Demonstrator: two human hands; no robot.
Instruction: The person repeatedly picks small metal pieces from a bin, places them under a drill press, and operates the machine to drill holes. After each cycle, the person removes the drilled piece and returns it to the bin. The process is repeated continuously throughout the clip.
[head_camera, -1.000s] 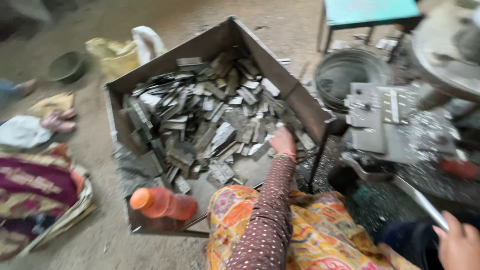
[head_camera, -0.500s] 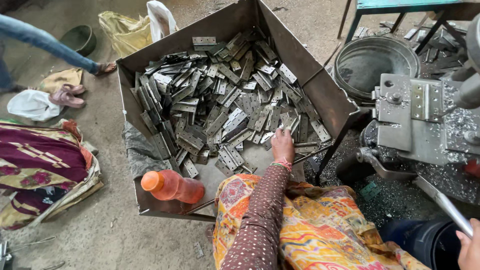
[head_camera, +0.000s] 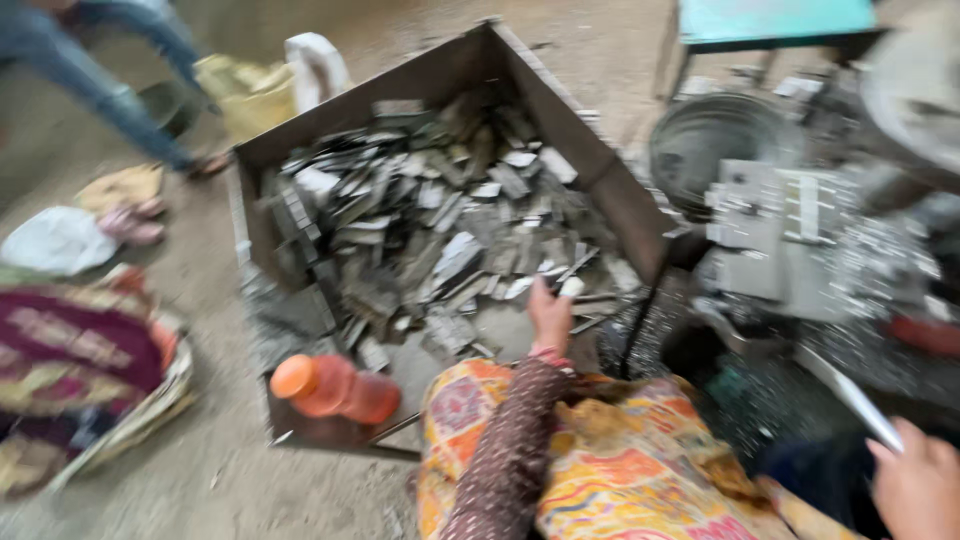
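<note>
Left hand (head_camera: 549, 315) reached into the metal tray (head_camera: 600, 190), touching the heap of grey metal strips (head_camera: 440, 230); fingers' grip unreadable through blur. Right hand (head_camera: 915, 490) lay beside the machine (head_camera: 790, 230), fingers curled, contents unclear.

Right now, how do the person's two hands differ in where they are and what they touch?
The left hand reaches forward into the metal box, fingers on the grey metal pieces; the right hand stays back at the frame's lower right corner, by a long pale strip. Left wears a patterned sleeve; right's wrist is cut off. Both are bare.
</note>
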